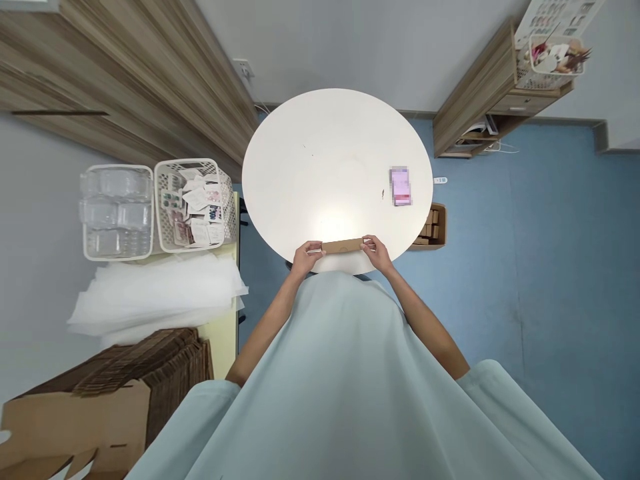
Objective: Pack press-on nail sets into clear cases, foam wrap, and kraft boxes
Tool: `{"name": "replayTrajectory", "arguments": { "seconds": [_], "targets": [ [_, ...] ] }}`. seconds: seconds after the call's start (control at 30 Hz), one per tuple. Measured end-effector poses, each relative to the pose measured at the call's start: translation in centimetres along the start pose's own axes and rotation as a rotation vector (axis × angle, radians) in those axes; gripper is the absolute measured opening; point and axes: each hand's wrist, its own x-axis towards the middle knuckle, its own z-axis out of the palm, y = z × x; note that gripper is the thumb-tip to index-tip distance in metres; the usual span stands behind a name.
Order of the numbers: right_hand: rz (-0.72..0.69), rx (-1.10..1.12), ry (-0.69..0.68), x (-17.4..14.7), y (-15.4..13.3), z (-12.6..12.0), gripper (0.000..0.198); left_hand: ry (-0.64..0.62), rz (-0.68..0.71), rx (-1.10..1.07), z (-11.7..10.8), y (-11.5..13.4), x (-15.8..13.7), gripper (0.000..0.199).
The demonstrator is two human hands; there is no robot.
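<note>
A long, narrow brown cardboard box (343, 247) lies crosswise between my hands, over the near edge of the white round table (320, 153). My left hand (307, 257) grips its left end, thumb on the near side and fingers on the far side. At the other end, my right hand (376, 253) holds the box in a similar pinch. The box looks closed along the side facing me. Whether it rests on the tabletop or is slightly raised, I cannot tell.
A phone (401, 186) lies on the table's right side. Left stand a basket of clear plastic containers (117, 213), a basket of small packets (193, 207), white sheets (165, 293) and flattened cardboard (145, 387). A carton of small boxes (440, 227) sits on the floor at right.
</note>
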Motion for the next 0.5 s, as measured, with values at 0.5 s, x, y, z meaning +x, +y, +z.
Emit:
{"name": "replayTrajectory", "arguments": {
  "seconds": [0.5],
  "targets": [
    [0.002,0.036,0.052,-3.5,0.8,0.7,0.047,0.017,-0.097,0.087,0.6,-2.0,-2.0,0.045]
  ]
}}
